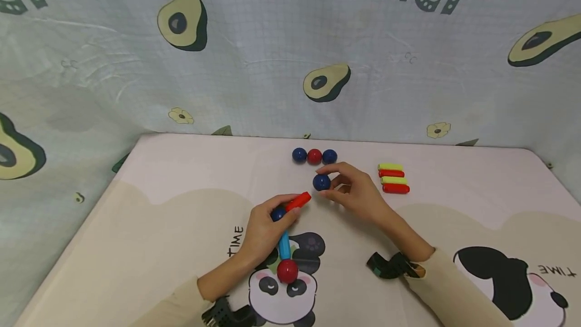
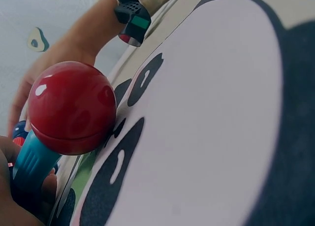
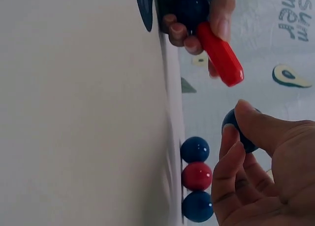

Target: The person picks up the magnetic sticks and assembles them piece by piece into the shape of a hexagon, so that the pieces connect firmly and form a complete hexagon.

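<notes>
My left hand (image 1: pixel 265 228) grips a joined piece of magnetic-looking balls and rods. A red ball (image 1: pixel 288 271) sits at its near end, on a light blue rod (image 1: pixel 284 247) that runs to a dark blue ball (image 1: pixel 278 214) under my fingers. From that ball a red rod (image 1: pixel 301 200) points up and right, my thumb lying along it. My right hand (image 1: pixel 363 197) pinches a loose blue ball (image 1: pixel 322 182) between thumb and fingertips. In the right wrist view this ball (image 3: pixel 229 121) is apart from the tip of the red rod (image 3: pixel 225 63).
Behind my right hand, two blue balls (image 1: pixel 299 155) flank a red ball (image 1: pixel 314 156) in a row. To the right lie several short yellow and red rods (image 1: pixel 395 180) side by side. The panda-printed table mat (image 1: pixel 181 246) meets an avocado-patterned curtain (image 1: pixel 263 74) at the back.
</notes>
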A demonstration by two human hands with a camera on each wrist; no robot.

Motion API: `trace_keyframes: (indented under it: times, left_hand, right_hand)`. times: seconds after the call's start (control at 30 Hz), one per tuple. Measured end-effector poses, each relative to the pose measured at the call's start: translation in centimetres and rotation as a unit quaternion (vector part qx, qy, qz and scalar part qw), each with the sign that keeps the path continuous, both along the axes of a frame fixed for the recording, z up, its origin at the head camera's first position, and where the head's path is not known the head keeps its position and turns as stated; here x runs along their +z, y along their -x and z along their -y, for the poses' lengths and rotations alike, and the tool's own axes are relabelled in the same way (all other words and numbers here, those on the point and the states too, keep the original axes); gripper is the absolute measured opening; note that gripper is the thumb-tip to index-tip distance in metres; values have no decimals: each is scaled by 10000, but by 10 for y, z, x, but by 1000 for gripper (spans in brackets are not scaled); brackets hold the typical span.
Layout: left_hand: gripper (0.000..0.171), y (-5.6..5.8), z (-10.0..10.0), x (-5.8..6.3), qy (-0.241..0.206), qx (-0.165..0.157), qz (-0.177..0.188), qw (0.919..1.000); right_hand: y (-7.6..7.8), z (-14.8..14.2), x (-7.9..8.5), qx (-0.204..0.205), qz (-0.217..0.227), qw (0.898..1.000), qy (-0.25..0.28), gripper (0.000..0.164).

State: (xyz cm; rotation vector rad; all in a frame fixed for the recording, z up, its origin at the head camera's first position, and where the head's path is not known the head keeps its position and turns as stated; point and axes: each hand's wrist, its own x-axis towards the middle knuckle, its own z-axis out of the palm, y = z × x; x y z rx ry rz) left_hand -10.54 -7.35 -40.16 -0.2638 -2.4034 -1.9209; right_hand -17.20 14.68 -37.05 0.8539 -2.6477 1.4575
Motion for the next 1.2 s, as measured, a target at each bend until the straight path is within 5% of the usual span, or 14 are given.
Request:
trace_keyframes:
  times: [0.23, 0.7, 1.2]
  left_hand:
    - [27, 1, 0, 0, 44, 31, -40, 10000]
    - [28, 1, 0, -1, -41, 4, -82, 10000]
    - [26, 0, -1, 0, 37, 63, -119, 9999]
  right_hand:
    - [-2, 5, 3, 248, -826, 9959, -259, 46]
    - [-6, 9, 5, 534, -1181, 9911, -296, 45]
    - [-4, 3, 2, 414, 33, 9986, -326, 38]
